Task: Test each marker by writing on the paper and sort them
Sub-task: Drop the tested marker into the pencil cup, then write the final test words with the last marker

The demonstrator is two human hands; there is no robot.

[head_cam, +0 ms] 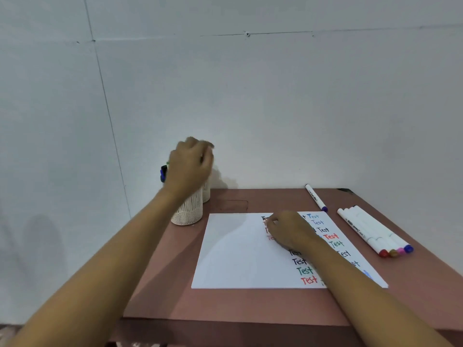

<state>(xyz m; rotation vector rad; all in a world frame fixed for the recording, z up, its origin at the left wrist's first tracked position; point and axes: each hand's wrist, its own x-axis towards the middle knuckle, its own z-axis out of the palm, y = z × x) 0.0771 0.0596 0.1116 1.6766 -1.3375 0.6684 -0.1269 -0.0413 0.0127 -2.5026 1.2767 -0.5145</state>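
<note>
Curled and blurred, the fingers of the left hand [190,166] are being held above the nearer cup [188,211] of two white ribbed cups at the far left of the table [225,304]; whether a marker is being pinched there cannot be told. Dark blue and green marker tops [163,172] are being shown just left of that hand, poking out of the cup. The right hand [288,230] is being rested on the paper [238,259], fingers bent down onto the sheet over rows of the word "Test"; whether anything is being gripped beneath it cannot be told either.

Four capped markers [373,231] are being kept side by side to the right of the paper, and a single marker [316,197] is lying apart, near the far edge.

Sorting is judged to be under way at the cups. The nearer cup is being crowded by the left wrist, so it could be tipped if the hand is drawn back low, and its markers spilled. Fresh ink could be smeared by the right hand. The single marker, unsupported, could be rolled off by a nudge, and the groups could be mixed.
</note>
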